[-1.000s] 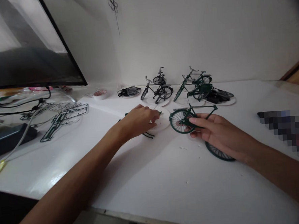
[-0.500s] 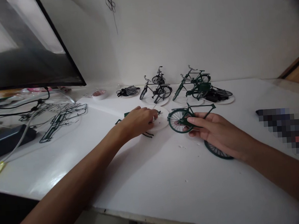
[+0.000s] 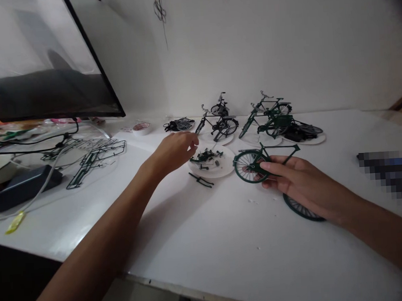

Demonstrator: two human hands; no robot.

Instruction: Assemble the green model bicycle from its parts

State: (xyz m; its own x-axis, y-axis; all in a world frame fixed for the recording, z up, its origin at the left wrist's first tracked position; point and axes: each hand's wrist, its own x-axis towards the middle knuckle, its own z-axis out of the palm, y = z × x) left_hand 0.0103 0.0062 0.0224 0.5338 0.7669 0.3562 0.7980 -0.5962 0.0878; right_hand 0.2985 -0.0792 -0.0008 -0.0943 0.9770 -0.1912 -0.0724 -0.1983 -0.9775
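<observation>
My right hand (image 3: 298, 181) is closed round a green model bicycle frame (image 3: 279, 148), thumb in front, with a spoked rear wheel fitted at its left end. Partly hidden under that hand, a loose green wheel (image 3: 302, 209) lies on the table. My left hand (image 3: 177, 151) hovers at the left rim of a white paper plate (image 3: 227, 168), fingers bent and thumb apart, with nothing visible between them. Small green and grey parts (image 3: 206, 156) are scattered on the plate. In front of it rests a green fork-shaped piece (image 3: 201, 180).
Assembled model bicycles (image 3: 220, 125) stand at the back, with green ones (image 3: 267, 117) to their right. Plates of black parts (image 3: 304, 133) flank them. At left are a monitor (image 3: 46, 64), empty sprue frames (image 3: 95, 159), a black box (image 3: 22, 188) and cables. A tape roll (image 3: 141, 128) sits behind.
My left hand has drawn back from over the plate toward its left rim, uncovering the small parts and the fork piece. The right hand keeps holding the bicycle frame. The view has shifted slightly.
</observation>
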